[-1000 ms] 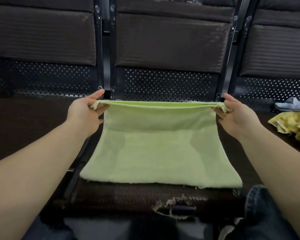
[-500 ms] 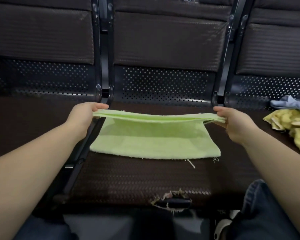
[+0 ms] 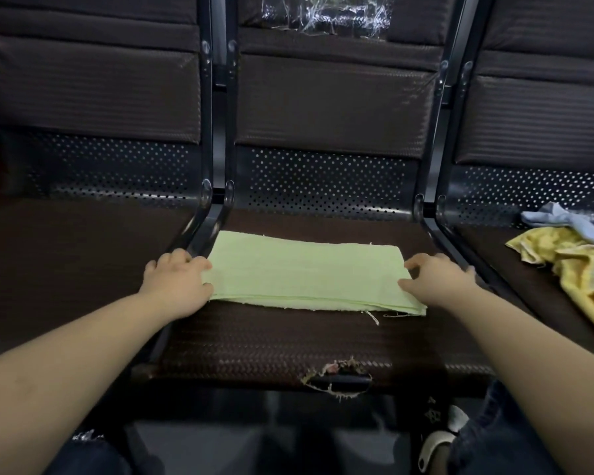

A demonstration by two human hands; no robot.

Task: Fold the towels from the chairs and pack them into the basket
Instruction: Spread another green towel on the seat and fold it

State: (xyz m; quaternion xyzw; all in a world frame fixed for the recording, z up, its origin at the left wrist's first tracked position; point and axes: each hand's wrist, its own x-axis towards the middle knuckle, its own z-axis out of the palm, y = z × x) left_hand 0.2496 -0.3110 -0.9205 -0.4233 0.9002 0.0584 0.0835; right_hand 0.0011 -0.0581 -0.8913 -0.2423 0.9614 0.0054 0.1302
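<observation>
One green towel lies folded flat in a long strip on the middle chair seat, dead centre of view. Two hands on it: left hand at the strip's 9 o'clock end, right hand at the 3 o'clock end. Fingers are loosely bent and rest on the cloth edges; whether either grip actually pinches the fabric, cannot tell. Three seats visible, outer two cut off by frame. Two more cloths at 3 o'clock on the right seat: yellow towel, cut off, and grey-blue cloth overlapping its far edge. Basket not visible. One tear in the seat's front edge at 6 o'clock.
</observation>
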